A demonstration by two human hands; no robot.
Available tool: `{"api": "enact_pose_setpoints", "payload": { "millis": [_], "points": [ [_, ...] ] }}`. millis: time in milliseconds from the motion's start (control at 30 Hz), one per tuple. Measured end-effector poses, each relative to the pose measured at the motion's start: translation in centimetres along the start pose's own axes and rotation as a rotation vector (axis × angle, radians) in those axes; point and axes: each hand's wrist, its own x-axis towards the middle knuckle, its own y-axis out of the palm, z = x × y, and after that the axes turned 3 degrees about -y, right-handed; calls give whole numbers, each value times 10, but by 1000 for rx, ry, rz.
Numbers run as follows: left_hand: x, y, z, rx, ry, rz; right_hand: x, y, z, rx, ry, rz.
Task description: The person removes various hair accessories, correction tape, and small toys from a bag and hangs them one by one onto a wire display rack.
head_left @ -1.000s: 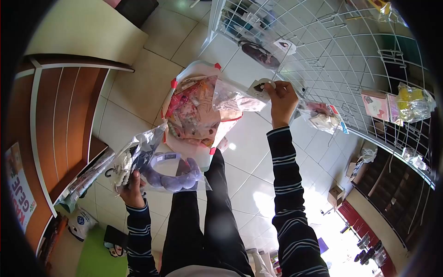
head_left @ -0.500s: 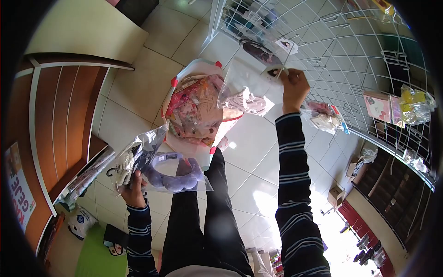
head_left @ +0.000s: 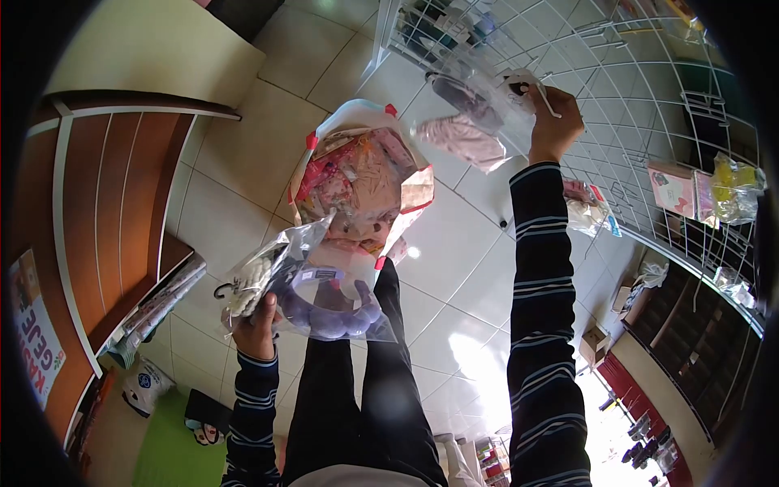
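My left hand (head_left: 258, 329) is closed around clear packets at lower left. One holds a puffy lilac headband (head_left: 329, 318); the other holds a cream, knobbly item (head_left: 251, 282) with a dark hook at its edge. At the wire grid rack (head_left: 604, 73), my right hand (head_left: 557, 122) pinches the top of a clear packet. A dusty-pink, fabric-like item (head_left: 462, 140) shows in its lower part. Just beside it hangs a dark packaged item (head_left: 466, 99). Which rack hook the packet's top meets, I cannot make out.
A large bag (head_left: 418, 191) full of pink packaged goods stands open on the tiled floor before my legs. More packets (head_left: 677, 188) hang on the rack at right. A brown wooden shelf unit (head_left: 122, 195) stands at left. Cardboard boxes (head_left: 595, 341) sit at lower right.
My right hand has moved right and slightly up with the pink item's packet, which now swings tilted beside the rack. My left hand has shifted a little right with its packets.
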Motion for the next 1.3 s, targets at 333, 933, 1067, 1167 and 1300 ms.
{"api": "enact_pose_setpoints", "payload": {
  "millis": [333, 933, 1067, 1167, 1300],
  "points": [
    [-1, 28, -12, 76, -53, 194, -32, -2, -21, -127, 20, 35],
    [-21, 115, -3, 456, 192, 908, -172, -96, 119, 186, 294, 685],
    [-35, 144, 6, 670, 415, 920, -182, -120, 98, 189, 447, 518],
    [-44, 174, 35, 687, 513, 956, -198, -157, 71, 229, 617, 275],
    [-65, 226, 47, 814, 485, 1066, -200, -220, 5, 141, 659, -76]
  ]
}}
